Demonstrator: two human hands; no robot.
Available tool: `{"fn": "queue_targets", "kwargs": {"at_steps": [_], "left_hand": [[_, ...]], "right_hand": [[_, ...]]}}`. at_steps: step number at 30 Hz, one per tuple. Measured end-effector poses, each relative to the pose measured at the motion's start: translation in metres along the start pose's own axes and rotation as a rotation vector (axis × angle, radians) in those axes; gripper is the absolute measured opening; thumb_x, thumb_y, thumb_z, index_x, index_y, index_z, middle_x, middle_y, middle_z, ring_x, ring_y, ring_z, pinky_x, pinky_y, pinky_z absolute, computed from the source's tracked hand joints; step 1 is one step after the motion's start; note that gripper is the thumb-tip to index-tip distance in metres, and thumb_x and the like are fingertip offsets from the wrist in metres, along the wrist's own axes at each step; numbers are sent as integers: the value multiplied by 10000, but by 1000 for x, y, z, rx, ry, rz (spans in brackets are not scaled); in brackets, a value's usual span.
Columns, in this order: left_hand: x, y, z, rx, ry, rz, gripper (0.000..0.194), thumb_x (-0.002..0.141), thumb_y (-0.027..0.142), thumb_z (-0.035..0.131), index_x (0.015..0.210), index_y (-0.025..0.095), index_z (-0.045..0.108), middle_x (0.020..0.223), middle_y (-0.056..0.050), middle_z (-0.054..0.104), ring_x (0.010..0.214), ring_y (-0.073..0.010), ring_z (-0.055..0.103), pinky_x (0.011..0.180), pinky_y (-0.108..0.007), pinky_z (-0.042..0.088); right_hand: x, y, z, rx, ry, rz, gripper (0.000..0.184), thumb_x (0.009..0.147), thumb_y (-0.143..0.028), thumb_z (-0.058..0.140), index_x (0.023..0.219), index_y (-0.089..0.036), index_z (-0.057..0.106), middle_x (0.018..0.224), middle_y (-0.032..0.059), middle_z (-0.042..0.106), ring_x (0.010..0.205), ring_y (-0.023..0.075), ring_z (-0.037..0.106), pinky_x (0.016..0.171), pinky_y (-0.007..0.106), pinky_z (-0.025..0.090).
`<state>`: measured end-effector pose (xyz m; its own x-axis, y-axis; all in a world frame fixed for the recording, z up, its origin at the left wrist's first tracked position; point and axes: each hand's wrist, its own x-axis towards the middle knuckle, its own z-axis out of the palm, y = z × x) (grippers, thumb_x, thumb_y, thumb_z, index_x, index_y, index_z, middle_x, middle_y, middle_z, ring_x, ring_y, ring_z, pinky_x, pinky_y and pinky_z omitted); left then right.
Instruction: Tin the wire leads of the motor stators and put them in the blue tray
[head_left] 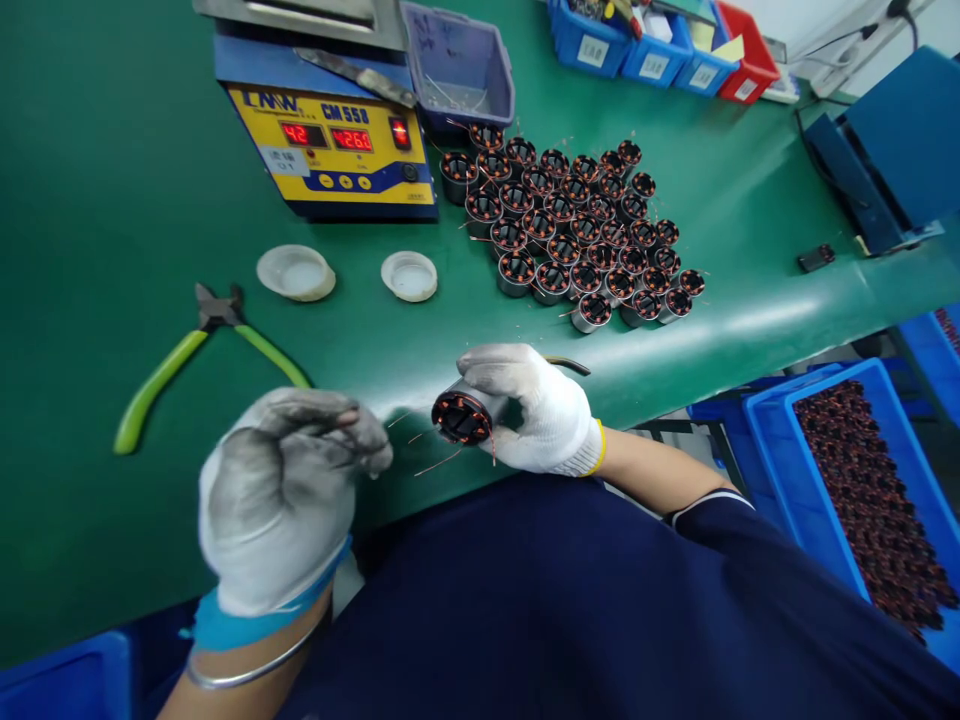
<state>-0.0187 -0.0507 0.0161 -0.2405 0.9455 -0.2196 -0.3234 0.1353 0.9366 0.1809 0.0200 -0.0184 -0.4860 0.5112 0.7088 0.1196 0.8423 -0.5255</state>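
My right hand [536,410], in a white knit glove, is closed around a motor stator [461,415]. The stator lies tilted, its black end with copper windings facing left and toward me. Thin wire ends stick out from it toward my left hand [289,480]. That hand wears a white glove with grey-stained fingers. Its fingertips are pressed together just left of the wires; whether a wire is between them is hidden. Behind my right hand, the dark tip of a thin tool [574,366] shows, mostly covered. Green-handled cutting pliers [217,310] lie open at the left.
Several upright stators [559,210] stand grouped on the green table [360,340]. Behind are a solder pot unit [341,150] with red displays, a purple bin [465,60] and two small white dishes [300,275]. A blue crate [772,420] of dark parts stands at right.
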Motion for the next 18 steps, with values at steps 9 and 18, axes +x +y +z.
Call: {"fn": "queue_targets", "kwargs": {"at_steps": [9,18], "left_hand": [[-7,5,1,301,55,126,99,696,208,737,652,221,649,605,28,620,495,-132,551,418,-257,448],[71,-10,-10,381,242,117,98,796,230,660,788,148,607,620,35,610,495,-106,558,482,-239,473]], "right_hand": [[1,6,-10,-63,-41,156,432,850,-282,623,1254,-198,494,1252,130,633,1211,228,628,1041,388,550],[73,61,-13,-465,-316,510,546,754,-225,680,1282,-165,555,1288,79,635,1159,271,652,1011,418,561]]}}
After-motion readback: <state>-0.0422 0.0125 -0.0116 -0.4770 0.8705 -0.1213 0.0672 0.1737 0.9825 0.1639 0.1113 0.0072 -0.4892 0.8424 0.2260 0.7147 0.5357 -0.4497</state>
